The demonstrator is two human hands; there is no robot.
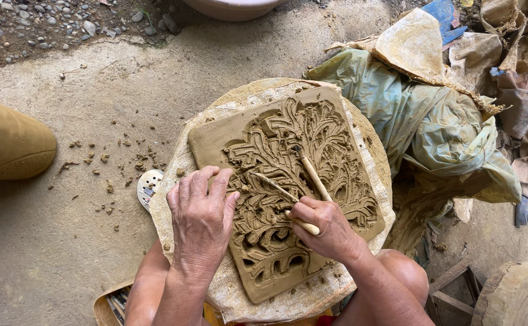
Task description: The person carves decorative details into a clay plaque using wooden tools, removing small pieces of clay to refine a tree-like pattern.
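scene: person seated low, knees apart, round cloth-covered stand [372,142] between them, concrete floor [46,253] around
slab: square wet clay slab [240,136] lies flat on the cloth, turned cornerwise to the person, brown, still damp-looking
look: deep relief of a tree-like leaf and scroll pattern, cut ridges and hollows over most of the face, plain border left at the upper-left edge
progress: judged well along; nearly the whole pattern is cut, centre and lower part look roughest, likely only cleaning and deepening left
left hand: left hand [200,220] flat on the slab's left edge, fingers spread and together-ish, pressing down, clamped on nothing
right hand: right hand [327,226] fingers closed around two thin wooden sticks
tool 1: longer stick [312,175] points up, tip in a groove near the slab's middle
tool 2: thinner stick [276,187] angles left across the carving
crumbs: clay crumbs [119,163] scattered on the floor left of the stand
nearby: tan clay pot [10,142] at left edge; heap of plastic sheets [433,115] to the right; gravel [34,18] top left
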